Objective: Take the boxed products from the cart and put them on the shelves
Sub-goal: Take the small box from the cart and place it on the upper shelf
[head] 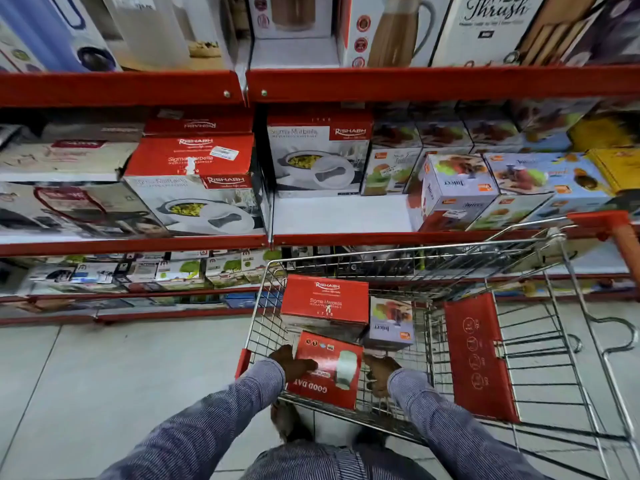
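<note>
Red-edged metal store shelves [131, 244] packed with boxed kitchenware are seen behind a wire shopping cart [540, 341] on pale floor tiles. A red cardboard box marked GOOD DAY [325, 374] is gripped at the cart's near edge, left hand [292, 363] clamped on one side, right hand [379, 370] on the other. A red Rishabh box [325, 299] and a pale juicer box [391, 322] are parked toward the cart's far edge.

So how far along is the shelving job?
Partway. Shelves already hold Rishabh and juicer boxes, though which came from the cart I cannot tell. Left hand and right hand grip a red box inside the cart. A Rishabh box and a juicer box remain there.
</note>
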A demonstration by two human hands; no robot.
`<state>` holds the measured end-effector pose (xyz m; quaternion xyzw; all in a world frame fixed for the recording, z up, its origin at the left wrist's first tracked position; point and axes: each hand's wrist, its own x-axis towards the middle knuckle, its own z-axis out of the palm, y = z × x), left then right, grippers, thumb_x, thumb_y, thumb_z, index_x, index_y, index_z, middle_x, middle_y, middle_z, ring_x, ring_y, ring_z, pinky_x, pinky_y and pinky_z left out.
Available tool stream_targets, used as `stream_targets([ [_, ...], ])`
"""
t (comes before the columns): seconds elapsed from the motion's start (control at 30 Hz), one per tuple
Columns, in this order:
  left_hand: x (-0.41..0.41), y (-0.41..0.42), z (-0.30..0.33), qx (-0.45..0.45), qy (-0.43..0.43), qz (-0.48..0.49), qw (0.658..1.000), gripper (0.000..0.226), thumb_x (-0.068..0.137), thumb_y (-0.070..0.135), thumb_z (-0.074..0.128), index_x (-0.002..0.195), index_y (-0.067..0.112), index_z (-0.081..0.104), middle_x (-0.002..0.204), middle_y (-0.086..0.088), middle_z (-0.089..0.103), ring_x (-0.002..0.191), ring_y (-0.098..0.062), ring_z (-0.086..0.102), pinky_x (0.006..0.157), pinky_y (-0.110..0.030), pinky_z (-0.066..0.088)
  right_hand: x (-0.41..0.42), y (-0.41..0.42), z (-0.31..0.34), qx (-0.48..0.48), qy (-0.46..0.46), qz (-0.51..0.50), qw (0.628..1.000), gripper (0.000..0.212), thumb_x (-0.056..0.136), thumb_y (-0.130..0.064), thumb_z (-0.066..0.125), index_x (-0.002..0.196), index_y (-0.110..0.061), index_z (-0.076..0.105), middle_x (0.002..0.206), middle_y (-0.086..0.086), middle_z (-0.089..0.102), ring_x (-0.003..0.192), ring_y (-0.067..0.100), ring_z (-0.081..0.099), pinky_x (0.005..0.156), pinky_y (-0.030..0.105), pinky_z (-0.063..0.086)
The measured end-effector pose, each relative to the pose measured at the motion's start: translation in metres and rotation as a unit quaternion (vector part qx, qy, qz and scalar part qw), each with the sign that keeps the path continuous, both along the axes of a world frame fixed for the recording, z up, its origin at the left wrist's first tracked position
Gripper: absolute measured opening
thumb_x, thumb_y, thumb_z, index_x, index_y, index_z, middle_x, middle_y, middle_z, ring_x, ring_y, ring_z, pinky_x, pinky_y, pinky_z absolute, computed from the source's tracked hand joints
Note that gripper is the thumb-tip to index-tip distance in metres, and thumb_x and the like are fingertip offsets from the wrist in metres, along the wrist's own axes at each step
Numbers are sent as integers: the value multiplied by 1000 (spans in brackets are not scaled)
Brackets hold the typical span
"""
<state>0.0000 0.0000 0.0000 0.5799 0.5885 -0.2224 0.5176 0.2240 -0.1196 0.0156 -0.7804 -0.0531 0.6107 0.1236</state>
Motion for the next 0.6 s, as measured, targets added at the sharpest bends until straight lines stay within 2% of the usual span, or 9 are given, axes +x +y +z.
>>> stream_targets([
  [0.07, -5, 4, -46, -35, -13, 57, 998, 108, 38, 72, 76, 127, 15, 56, 134, -4, 61, 118, -26, 62, 106, -38, 47, -9, 2, 11, 4, 58, -63, 996, 39, 78, -49, 62, 86, -12, 57, 73, 6, 57, 58, 21, 53, 58, 31, 46],
  [0.13, -8, 5, -54, -62, -25, 75, 995, 95, 34, 62, 82, 116, 17, 65, 116, -7, 72, 101, -26, 71, 97, -41, 55, -14, 1, 22, 15, 85, -95, 992, 40, 84, -46, 58, 103, -10, 60, 96, 8, 65, 81, 25, 62, 78, 37, 49],
  [0.23, 5, -3, 13, -69, -51, 115, 990, 68, 41, 45, 73, 102, 16, 71, 103, -8, 76, 96, -27, 70, 93, -41, 55, -16, 3, 37, 52, 74, -107, 990, 42, 89, -40, 54, 116, -8, 58, 121, 12, 62, 103, 30, 58, 88, 40, 46],
  [0.27, 11, -8, 55, -76, -62, 125, 987, 62, 43, 41, 71, 99, 15, 70, 103, -7, 75, 95, -26, 69, 91, -39, 55, -16, 4, 48, 59, 75, -112, 989, 40, 90, -37, 53, 117, -8, 57, 121, 12, 60, 104, 31, 56, 89, 40, 44],
  [0.33, 12, -11, 90, -77, -89, 163, 980, 47, 47, 33, 67, 91, 16, 67, 99, -7, 73, 89, -22, 66, 81, -32, 54, -13, 5, 71, 92, 73, -120, 986, 37, 91, -32, 51, 119, -9, 55, 120, 12, 59, 106, 31, 55, 88, 37, 42],
  [0.4, 9, -13, 114, -64, -117, 188, 973, 40, 47, 30, 66, 84, 16, 68, 98, -8, 75, 89, -24, 68, 79, -33, 55, -8, 7, 92, 138, 67, -109, 982, 31, 92, -30, 50, 115, -11, 57, 108, 7, 67, 96, 26, 62, 75, 30, 44],
  [0.47, 3, -12, 137, -34, -155, 202, 966, 41, 47, 34, 70, 84, 17, 73, 98, -9, 77, 98, -29, 70, 85, -42, 56, -1, 9, 115, 186, 42, -98, 977, 18, 89, -25, 54, 96, -11, 64, 75, 0, 75, 67, 17, 67, 61, 25, 47],
  [0.5, 1, -11, 152, -16, -176, 203, 963, 41, 49, 35, 71, 87, 18, 74, 99, -9, 78, 100, -29, 70, 86, -45, 57, 3, 10, 127, 208, 23, -94, 973, 15, 87, -22, 57, 88, -11, 67, 64, -2, 74, 57, 14, 67, 57, 25, 48],
  [0.6, -1, -2, 202, 33, -237, 210, 948, 31, 72, 27, 70, 99, 13, 74, 101, -12, 77, 100, -30, 69, 83, -47, 57, 14, 16, 173, 283, -9, -78, 956, 18, 86, -14, 57, 74, -10, 70, 53, -3, 70, 46, 11, 64, 55, 27, 51],
])
